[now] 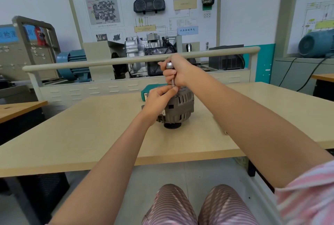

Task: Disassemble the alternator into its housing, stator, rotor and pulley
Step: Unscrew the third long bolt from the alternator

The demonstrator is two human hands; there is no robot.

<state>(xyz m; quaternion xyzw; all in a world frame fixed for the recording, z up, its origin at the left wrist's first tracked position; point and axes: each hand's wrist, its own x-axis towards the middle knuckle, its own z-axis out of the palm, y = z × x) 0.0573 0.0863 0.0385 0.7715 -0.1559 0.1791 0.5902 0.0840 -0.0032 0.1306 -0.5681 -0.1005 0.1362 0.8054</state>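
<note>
A grey cast-metal alternator with slotted vents (180,109) stands on end just right of the centre of the frame, on a pale beige wooden worktop (90,125), with its dark grooved pulley (172,125) facing down against the surface.

The right hand (178,72), coming in from the lower right, is curled around a slim silver metal tool with a round head (171,74) that stands upright over the top of the alternator; its shaft runs down out of the fist to the top of the housing. The left hand (159,98), reaching in from the lower centre, rests against the upper left side of the alternator, and its thumb and fingertips pinch the lower end of the tool where it meets the housing.

Just behind the alternator, partly hidden by the left hand, lies a teal plastic case (147,91). A cream-coloured round metal rail (126,60) crosses the frame beyond the worktop. Behind it, in the upper centre, stands a white training board with diagrams and an instrument cluster (144,7), and below that a silver cutaway gearbox (142,49). The person's striped pink trousers (198,206) fill the bottom of the frame.
</note>
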